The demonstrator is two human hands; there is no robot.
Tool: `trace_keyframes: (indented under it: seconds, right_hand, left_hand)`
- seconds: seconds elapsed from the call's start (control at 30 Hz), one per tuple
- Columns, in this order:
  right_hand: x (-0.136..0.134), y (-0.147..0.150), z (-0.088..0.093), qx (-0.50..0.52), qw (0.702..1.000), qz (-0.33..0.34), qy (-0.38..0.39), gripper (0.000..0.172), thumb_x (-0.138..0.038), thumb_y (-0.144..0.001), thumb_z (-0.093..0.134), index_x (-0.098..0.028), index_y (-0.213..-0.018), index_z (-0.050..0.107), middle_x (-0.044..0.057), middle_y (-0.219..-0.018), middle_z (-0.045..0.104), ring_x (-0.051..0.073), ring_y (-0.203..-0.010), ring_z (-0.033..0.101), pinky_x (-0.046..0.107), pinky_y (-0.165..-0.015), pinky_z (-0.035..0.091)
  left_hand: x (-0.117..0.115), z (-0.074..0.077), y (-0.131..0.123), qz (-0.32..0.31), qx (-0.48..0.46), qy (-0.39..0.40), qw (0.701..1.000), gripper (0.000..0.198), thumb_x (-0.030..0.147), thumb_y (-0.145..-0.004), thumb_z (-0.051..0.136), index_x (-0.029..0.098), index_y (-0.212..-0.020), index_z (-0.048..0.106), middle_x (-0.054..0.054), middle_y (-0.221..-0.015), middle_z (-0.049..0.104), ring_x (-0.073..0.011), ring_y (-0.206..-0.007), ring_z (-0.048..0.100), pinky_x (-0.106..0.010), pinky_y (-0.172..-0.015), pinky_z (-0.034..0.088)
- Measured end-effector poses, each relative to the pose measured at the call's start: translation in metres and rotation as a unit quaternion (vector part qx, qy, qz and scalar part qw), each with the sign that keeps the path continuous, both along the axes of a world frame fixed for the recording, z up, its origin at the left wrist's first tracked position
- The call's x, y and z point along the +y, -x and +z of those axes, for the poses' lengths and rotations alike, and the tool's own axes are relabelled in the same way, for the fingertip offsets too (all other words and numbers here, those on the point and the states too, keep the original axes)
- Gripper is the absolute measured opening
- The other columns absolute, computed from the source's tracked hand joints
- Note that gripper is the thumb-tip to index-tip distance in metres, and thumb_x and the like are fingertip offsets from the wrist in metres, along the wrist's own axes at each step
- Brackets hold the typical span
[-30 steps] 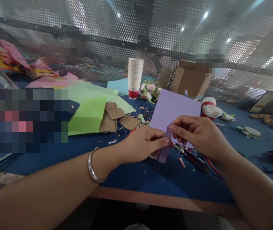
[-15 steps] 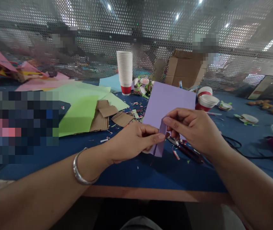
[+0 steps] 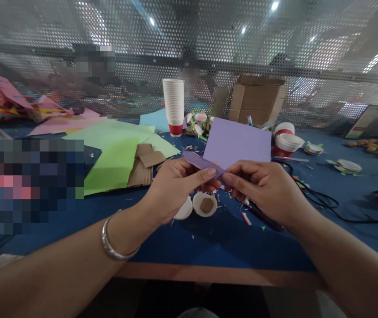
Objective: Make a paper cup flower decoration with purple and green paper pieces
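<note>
Both hands pinch the purple paper (image 3: 238,142) above the table's (image 3: 209,247) near edge: left hand (image 3: 175,187) clamped on its torn strip (image 3: 199,161), right hand (image 3: 262,187) gripping the sheet's lower corner.

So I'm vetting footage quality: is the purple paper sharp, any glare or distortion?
Head view: the purple paper, left hand and right hand look sharp; lights glare through the perforated screen; straight lines bow near the edges.
</note>
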State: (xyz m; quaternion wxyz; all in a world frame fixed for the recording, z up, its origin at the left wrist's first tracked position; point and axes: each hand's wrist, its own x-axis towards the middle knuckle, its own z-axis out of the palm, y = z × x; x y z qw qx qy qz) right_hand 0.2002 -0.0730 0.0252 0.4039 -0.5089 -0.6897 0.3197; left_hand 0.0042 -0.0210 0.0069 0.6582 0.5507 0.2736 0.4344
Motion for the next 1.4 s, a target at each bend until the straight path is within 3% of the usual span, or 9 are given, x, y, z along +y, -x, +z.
trace_keyframes:
  seconds: [0.13,0.43,0.67,0.77,0.87,0.97,1.03,1.17,1.4]
  right_hand:
    - [0.0,-0.002,0.0,-0.003,1.0,-0.006,-0.001,0.018,-0.034,-0.093,0.07,-0.02,-0.083,0.074,-0.004,-0.064,0.065,0.008,-0.056,0.056,0.019,-0.052,0.042]
    - [-0.001,-0.004,0.001,-0.001,1.0,-0.019,0.021,0.02,-0.039,-0.087,0.077,-0.019,-0.082,0.074,-0.002,-0.064,0.066,0.01,-0.058,0.057,0.022,-0.054,0.043]
    - [-0.001,-0.004,0.001,0.005,0.999,-0.033,0.01,0.025,-0.044,-0.087,0.076,-0.019,-0.082,0.073,-0.003,-0.062,0.064,0.01,-0.054,0.052,0.023,-0.049,0.038]
    - [0.0,-0.005,0.0,-0.012,0.999,-0.041,-0.003,0.026,-0.045,-0.087,0.075,-0.02,-0.083,0.074,-0.002,-0.066,0.067,0.01,-0.057,0.053,0.023,-0.051,0.039]
    - [0.001,-0.005,-0.001,-0.026,0.999,-0.041,-0.014,0.025,-0.046,-0.087,0.076,-0.021,-0.084,0.075,0.0,-0.072,0.072,0.012,-0.063,0.057,0.024,-0.055,0.043]
    - [0.001,-0.005,0.0,-0.041,0.998,-0.037,-0.016,0.023,-0.044,-0.088,0.075,-0.022,-0.084,0.075,0.001,-0.075,0.074,0.014,-0.067,0.06,0.026,-0.059,0.045]
    - [0.001,-0.004,0.0,-0.051,0.998,-0.033,-0.016,0.021,-0.042,-0.088,0.075,-0.022,-0.085,0.075,0.001,-0.077,0.075,0.015,-0.068,0.062,0.027,-0.061,0.046]
    - [0.001,-0.002,-0.001,-0.066,0.997,-0.034,-0.021,0.017,-0.037,-0.087,0.076,-0.021,-0.084,0.074,0.002,-0.077,0.075,0.016,-0.069,0.063,0.027,-0.06,0.046]
    - [-0.001,-0.001,-0.001,-0.022,0.999,-0.039,-0.026,0.016,-0.037,-0.086,0.077,-0.021,-0.085,0.074,0.001,-0.076,0.074,0.014,-0.066,0.062,0.026,-0.058,0.046]
  left_hand:
    - [0.002,0.005,0.004,-0.036,0.002,0.034,0.999,0.016,0.024,-0.078,0.086,0.015,-0.089,0.079,-0.003,-0.078,0.078,-0.0124,-0.074,0.074,-0.017,-0.066,0.058]
    - [0.0,0.017,0.008,0.02,0.039,0.067,0.997,0.021,0.034,-0.081,0.083,0.015,-0.083,0.073,-0.002,-0.077,0.077,-0.0141,-0.069,0.074,-0.022,-0.064,0.06]
    - [0.0,0.015,0.009,-0.011,0.046,0.066,0.997,0.01,0.025,-0.085,0.072,0.017,-0.079,0.068,-0.001,-0.075,0.077,-0.0148,-0.068,0.074,-0.026,-0.069,0.06]
    - [0.0,0.017,0.015,0.008,0.159,-0.051,0.986,0.01,0.024,-0.086,0.067,0.018,-0.082,0.074,-0.001,-0.077,0.077,-0.0147,-0.072,0.072,-0.024,-0.068,0.055]
    - [-0.002,0.021,0.02,0.044,0.294,-0.253,0.921,0.018,0.021,-0.089,0.063,0.02,-0.094,0.081,0.0,-0.081,0.077,-0.0127,-0.071,0.066,-0.022,-0.064,0.048]
    - [-0.005,0.022,0.021,0.027,0.337,-0.324,0.883,0.025,0.028,-0.096,0.057,0.021,-0.107,0.079,-0.001,-0.085,0.077,-0.0137,-0.073,0.066,-0.024,-0.063,0.046]
    - [-0.006,0.019,0.019,-0.027,0.342,-0.306,0.888,0.031,0.036,-0.102,0.05,0.019,-0.102,0.076,-0.002,-0.083,0.075,-0.0139,-0.073,0.068,-0.024,-0.065,0.047]
    - [-0.007,0.011,0.012,-0.159,0.325,-0.179,0.915,0.038,0.044,-0.106,0.036,0.018,-0.089,0.059,0.0,-0.08,0.066,-0.0103,-0.061,0.063,-0.024,-0.062,0.049]
    - [-0.013,0.007,0.012,-0.129,0.311,-0.196,0.921,0.033,0.047,-0.107,0.035,0.022,-0.088,0.046,0.006,-0.064,0.047,-0.0107,-0.057,0.046,-0.025,-0.056,0.039]
